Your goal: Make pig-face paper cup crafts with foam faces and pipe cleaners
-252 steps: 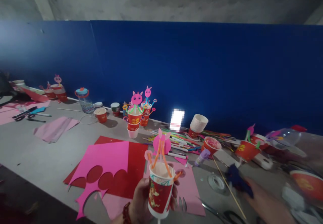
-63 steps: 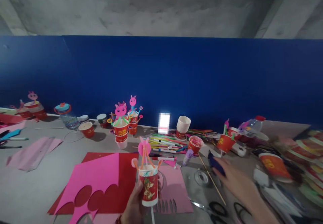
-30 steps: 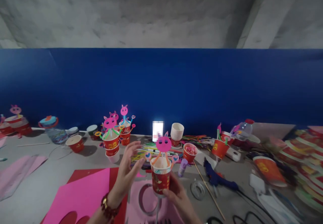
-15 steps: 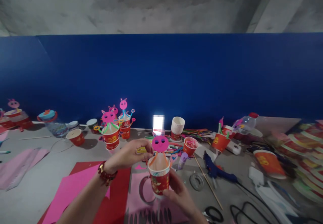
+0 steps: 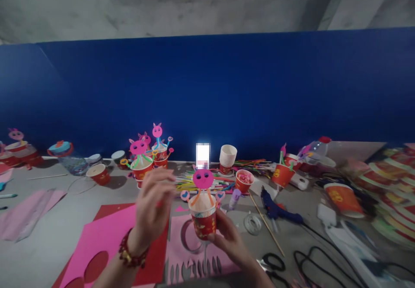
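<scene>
In my right hand (image 5: 228, 238) is a red paper cup (image 5: 204, 225) with a white rim, held upright with the fingers wrapped round its right side. A pink paper pig head (image 5: 203, 179) rises from it on orange strips, and a pink paper hand with a blue heart sticks out on either side. A thin pale stick shows below the cup. My left hand (image 5: 154, 203), wearing a beaded bracelet, is raised to the left of the cup, apart from it. Its fingers are loosely bent, somewhat blurred, and appear to hold nothing.
Finished pig cups (image 5: 141, 167) stand behind my left hand. Pink paper (image 5: 87, 236) lies on red paper at left. A glue gun (image 5: 279, 212) with its cable, tape roll (image 5: 253, 223), scissors (image 5: 274, 262) and a wooden stick (image 5: 267, 225) lie at right. Stacked cups (image 5: 228, 156) stand behind.
My left hand has come away from the pig head and moved left, its fingers lifting. The left paper hand on the cup now shows. My right hand still holds the cup.
</scene>
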`<state>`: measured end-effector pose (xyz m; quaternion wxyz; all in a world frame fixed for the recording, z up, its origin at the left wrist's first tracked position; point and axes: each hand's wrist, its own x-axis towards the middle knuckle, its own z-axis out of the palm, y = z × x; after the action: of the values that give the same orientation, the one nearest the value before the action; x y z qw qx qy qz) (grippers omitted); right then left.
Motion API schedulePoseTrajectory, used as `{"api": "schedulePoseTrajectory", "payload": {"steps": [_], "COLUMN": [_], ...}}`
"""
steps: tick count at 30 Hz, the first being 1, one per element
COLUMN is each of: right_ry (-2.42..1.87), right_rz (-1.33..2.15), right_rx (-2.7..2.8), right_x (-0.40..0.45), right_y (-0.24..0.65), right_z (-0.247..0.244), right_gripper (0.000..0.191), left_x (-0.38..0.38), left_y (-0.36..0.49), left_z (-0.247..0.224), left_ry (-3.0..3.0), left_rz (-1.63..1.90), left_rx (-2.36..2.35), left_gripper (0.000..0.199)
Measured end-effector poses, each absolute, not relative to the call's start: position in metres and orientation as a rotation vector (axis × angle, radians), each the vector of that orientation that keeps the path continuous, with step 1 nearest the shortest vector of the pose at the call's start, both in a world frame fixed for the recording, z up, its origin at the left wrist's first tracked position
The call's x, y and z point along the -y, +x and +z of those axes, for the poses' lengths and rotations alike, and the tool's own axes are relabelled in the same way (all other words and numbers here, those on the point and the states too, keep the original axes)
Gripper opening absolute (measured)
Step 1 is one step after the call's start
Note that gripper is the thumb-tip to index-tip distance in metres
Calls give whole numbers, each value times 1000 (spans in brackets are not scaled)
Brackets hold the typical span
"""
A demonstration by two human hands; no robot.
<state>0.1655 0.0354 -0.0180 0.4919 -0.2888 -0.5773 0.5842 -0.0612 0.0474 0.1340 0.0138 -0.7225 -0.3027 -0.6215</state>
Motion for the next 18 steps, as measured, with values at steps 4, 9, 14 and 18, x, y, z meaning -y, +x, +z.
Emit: {"api": "schedulePoseTrajectory", "payload": {"steps": [4, 9, 14, 18], "right_ry": [-737, -704, -709, -708], "right_rz": [1363, 1299, 1230, 1225], "right_rx": [1459, 1549, 1598, 1595], "right_x": [-33, -32, -32, -32], "right_y": [162, 160, 161, 162], "right_z": [-17, -5, 8, 7], "right_gripper": [67, 63, 58, 58], "left_x": [-42, -44, -42, -41], "left_y": [-32, -16, -12, -11], "left_z": [130, 128, 140, 143], "left_ry": [-2429, -2407, -2502, -2538], "left_rz": [-1236, -1089, -836, -867], "left_rx": [1014, 1150, 1164, 1167], "left_gripper": [20, 17, 19, 17]}}
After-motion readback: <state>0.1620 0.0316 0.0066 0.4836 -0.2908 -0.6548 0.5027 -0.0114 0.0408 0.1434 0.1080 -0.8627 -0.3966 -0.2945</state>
